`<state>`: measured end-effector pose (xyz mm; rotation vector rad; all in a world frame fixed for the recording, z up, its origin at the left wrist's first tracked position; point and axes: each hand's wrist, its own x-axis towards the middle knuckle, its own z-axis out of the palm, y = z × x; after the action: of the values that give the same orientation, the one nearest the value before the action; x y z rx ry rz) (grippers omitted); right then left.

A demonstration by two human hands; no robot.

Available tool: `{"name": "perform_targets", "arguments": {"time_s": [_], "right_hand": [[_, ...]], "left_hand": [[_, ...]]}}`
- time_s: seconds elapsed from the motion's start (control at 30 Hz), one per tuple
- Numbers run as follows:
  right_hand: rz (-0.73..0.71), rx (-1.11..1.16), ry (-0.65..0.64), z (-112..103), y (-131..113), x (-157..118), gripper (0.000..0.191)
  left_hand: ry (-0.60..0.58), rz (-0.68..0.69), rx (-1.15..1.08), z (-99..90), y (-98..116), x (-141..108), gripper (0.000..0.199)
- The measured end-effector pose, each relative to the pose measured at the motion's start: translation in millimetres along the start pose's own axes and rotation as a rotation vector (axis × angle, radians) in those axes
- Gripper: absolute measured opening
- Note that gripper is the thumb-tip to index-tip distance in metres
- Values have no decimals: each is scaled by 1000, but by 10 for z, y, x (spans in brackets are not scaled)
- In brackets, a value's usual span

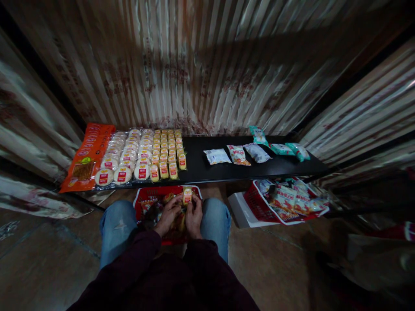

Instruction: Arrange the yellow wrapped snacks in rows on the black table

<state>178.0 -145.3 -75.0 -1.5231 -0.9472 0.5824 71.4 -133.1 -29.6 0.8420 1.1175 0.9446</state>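
Between my knees, over a red basket, I hold a small yellow snack packet with a red-and-white label. The fingertips of my left hand are closed at its left side. My right hand grips it from the right, fingers bent. More wrapped snacks lie in the basket below, partly hidden by my hands. Just beyond, on a black shelf, similar yellow packets stand in tight rows. To their left are rows of round white wrapped crackers.
A large orange bag lies at the shelf's left end. White packets and green packets lie farther right. Below stands a second red basket of snack bags, beside a white box. Striped sheeting encloses the shelf.
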Motion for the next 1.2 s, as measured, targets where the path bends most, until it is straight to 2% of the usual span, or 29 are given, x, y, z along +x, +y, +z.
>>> {"name": "perform_targets", "arguments": {"time_s": [0.23,0.53,0.83,1.2], "right_hand": [[-52,17,-6,2,-201,201,31],[-93,64,-21,164,-343,632,34],[-164,75,-65,324,-320,974,41],[-163,-14,-114,504,-168,1228,46]], "left_hand": [[7,119,68,110,92,114,39],[66,254,124,290,382,402,41],[105,281,152,415,537,569,47],[185,361,413,378,517,714,40]]}}
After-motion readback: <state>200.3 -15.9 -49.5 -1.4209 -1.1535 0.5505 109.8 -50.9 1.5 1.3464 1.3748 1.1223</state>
